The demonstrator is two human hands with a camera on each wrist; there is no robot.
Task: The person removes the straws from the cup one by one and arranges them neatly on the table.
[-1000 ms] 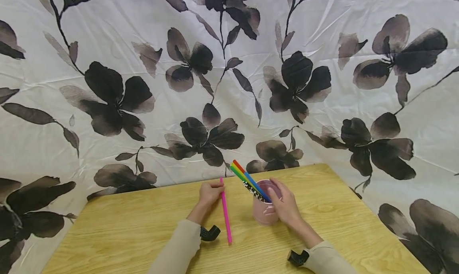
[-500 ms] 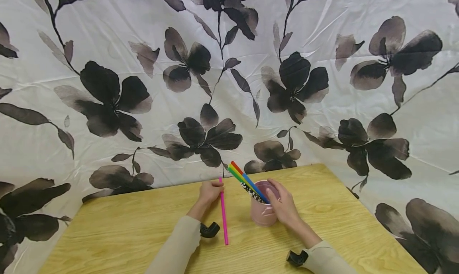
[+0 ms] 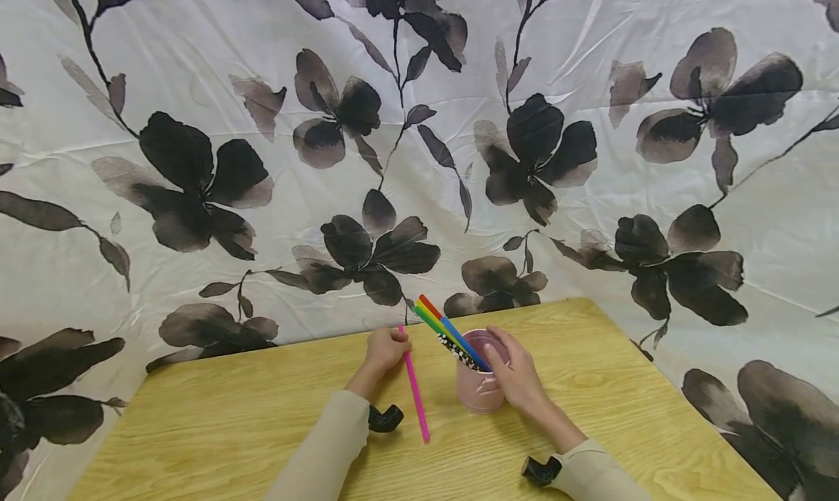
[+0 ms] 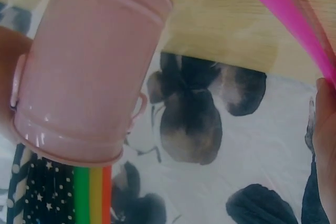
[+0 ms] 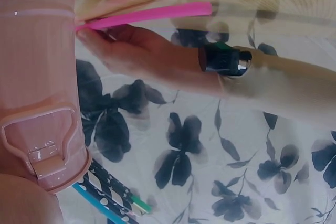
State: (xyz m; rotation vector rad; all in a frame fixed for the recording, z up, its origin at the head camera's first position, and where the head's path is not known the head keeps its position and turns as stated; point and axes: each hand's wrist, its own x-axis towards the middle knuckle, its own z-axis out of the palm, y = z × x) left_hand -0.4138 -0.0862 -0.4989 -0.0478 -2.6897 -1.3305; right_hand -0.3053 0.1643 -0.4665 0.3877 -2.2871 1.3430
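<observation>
My left hand pinches a pink drinking straw near its far end, and the straw's other end points toward me. To the right, my right hand grips a pink pail by its side, with the thumb at the rim. Leaning left out of the pail are several straws: green, yellow, red, blue, and black with white dots and stars. In the left wrist view the pail shows smooth walls. A small wire handle shows on the pail in the right wrist view.
Both hands work over a light wooden table. Behind it hangs a white cloth with dark flowers, close to the table's back edge. A black device sits on each wrist, the left one close to the pink straw.
The near end of the pink straw has swung a little to the right while my left hand keeps its pinch. The pail and my right hand stay nearly in place; the view shifts slightly.
</observation>
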